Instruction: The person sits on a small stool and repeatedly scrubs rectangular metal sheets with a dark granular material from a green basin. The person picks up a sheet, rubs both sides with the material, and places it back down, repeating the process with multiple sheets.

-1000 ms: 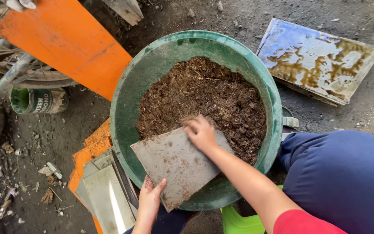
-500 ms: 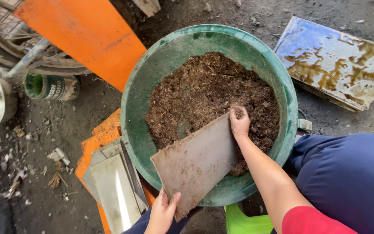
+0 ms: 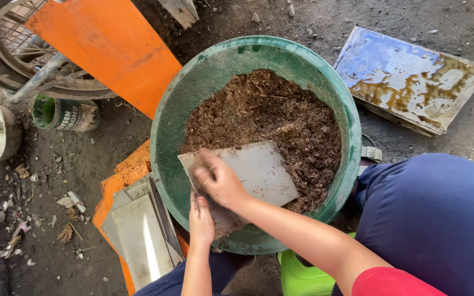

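Right hand [image 3: 220,183] presses flat on grey metal plate [image 3: 248,175], centre frame, inside green basin [image 3: 165,142] of brown compost [image 3: 270,120]. Left hand [image 3: 200,219] grips plate's lower edge. Advise even pressure, plate level.

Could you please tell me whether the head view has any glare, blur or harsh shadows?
Head view: soft, even daylight with no harsh shadows; glare on the wet blue slab and a bright streak on the grey plates by the basin; both hands, right and left, look sharp.
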